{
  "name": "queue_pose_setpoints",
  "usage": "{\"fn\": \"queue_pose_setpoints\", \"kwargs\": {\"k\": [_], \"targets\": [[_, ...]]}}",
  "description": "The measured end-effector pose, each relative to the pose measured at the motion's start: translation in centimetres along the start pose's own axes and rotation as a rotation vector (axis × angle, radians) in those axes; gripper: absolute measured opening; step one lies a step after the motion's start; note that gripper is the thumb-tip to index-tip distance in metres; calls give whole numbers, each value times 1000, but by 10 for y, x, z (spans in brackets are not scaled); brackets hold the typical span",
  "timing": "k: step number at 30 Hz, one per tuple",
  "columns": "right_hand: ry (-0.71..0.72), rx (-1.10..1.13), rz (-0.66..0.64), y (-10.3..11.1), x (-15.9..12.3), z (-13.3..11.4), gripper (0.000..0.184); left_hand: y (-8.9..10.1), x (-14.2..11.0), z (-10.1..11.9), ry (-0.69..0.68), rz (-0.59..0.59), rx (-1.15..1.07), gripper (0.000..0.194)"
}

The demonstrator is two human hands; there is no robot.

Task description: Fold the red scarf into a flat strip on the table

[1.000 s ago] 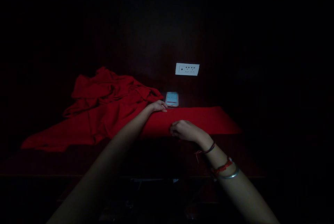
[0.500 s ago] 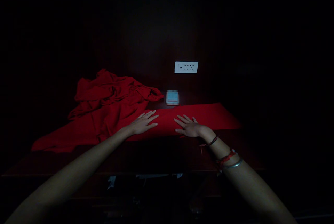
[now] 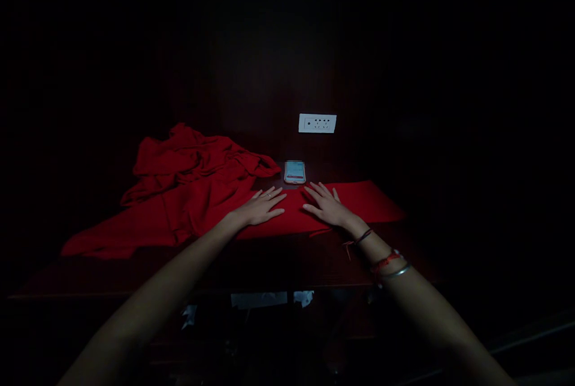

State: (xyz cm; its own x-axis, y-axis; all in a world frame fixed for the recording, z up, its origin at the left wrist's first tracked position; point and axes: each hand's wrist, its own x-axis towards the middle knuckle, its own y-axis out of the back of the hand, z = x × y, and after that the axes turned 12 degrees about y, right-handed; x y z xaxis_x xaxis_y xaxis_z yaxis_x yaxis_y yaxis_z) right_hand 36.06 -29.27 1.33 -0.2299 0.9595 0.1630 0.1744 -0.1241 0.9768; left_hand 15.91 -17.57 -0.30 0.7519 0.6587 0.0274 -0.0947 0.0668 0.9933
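A long red cloth (image 3: 368, 203) lies across a dark table, its right part flat in a strip and its left part bunched up in folds. My left hand (image 3: 257, 209) rests palm down on the flat part with fingers spread, a ring on one finger. To its right, my right hand (image 3: 329, 206) also lies flat on the cloth, fingers apart, with bracelets on the wrist. Neither hand grips anything. Just beyond the cloth's far edge, between the fingertips, a phone (image 3: 294, 171) with a lit screen lies on the table.
The dark table (image 3: 278, 266) ends in a front edge below the hands. A white wall socket (image 3: 317, 123) sits on the dark wall behind the phone. Pale pieces (image 3: 259, 300) show under the table edge. The surroundings are too dark to make out.
My left hand came back from the cloth's far edge near the phone and spread flat. My right hand opened from a curled shape to lie flat, then both slid slightly away from me.
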Motion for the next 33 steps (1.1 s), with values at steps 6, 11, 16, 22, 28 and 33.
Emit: {"fn": "queue_pose_setpoints", "kwargs": {"k": [6, 11, 16, 22, 28, 33], "targets": [[-42, 2, -262, -15, 21, 5, 75, -12, 18, -7, 179, -63, -27, 74], [-89, -30, -272, -19, 17, 13, 79, -12, 13, -12, 200, -42, -21, 79], [-71, -30, -208, -17, 19, 8, 85, -9, 6, -11, 97, 56, 5, 77], [-17, -21, -194, -24, 9, 7, 83, -10, -9, -19, 90, -35, 2, 65], [-44, -23, -250, -20, 11, 9, 82, -11, -22, -32, 24, -24, -10, 59], [71, -43, -94, -9, 7, -15, 79, 5, -35, -20, -51, 123, -63, 64]]}}
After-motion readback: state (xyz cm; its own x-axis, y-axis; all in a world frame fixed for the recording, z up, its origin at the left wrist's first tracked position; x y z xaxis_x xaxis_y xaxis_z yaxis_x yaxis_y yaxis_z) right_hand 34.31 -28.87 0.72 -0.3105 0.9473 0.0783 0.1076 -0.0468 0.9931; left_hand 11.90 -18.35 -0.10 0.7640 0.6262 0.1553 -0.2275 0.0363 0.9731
